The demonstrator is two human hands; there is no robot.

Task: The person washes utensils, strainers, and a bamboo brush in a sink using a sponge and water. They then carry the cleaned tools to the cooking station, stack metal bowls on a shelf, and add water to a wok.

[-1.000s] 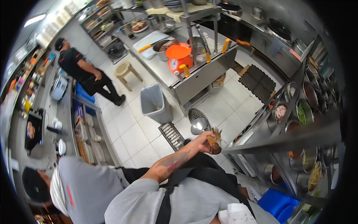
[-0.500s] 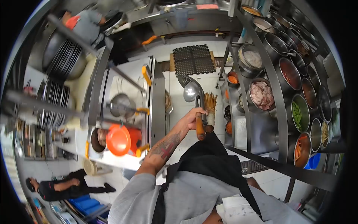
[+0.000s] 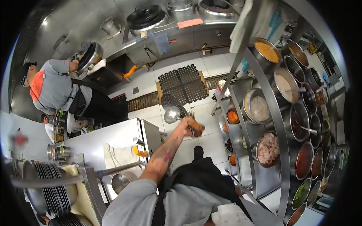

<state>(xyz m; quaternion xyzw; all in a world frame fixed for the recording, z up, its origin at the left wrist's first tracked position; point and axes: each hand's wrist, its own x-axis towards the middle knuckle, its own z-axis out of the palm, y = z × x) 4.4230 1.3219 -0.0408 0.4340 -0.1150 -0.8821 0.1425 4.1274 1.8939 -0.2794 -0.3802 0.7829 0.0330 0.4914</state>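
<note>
My left hand (image 3: 184, 127) is closed around the handles of several tools, held out in front of me above the tiled floor. Among them are a shiny metal ladle (image 3: 172, 114) and a dark perforated skimmer (image 3: 171, 101) just behind it. Bristle tips of a bamboo wok brush (image 3: 191, 114) show past my fingers; the rest of it is mostly hidden. Wooden handle ends stick out to the right of my fist, a little blurred. My right hand is out of sight; a white cloth (image 3: 230, 215) hangs by my apron at the bottom edge.
On my right, a metal rack (image 3: 270, 132) holds many bowls, including raw meat (image 3: 268, 147) and sauces. A steel counter (image 3: 113, 132) and stacked plates (image 3: 49, 184) stand left. A co-worker (image 3: 60, 86) works at the range. A black mat (image 3: 183, 85) lies ahead.
My view has turned and moved forward, bringing the range and co-worker closer. The orange basin has left view. My left hand still grips the tools, now tilted further left.
</note>
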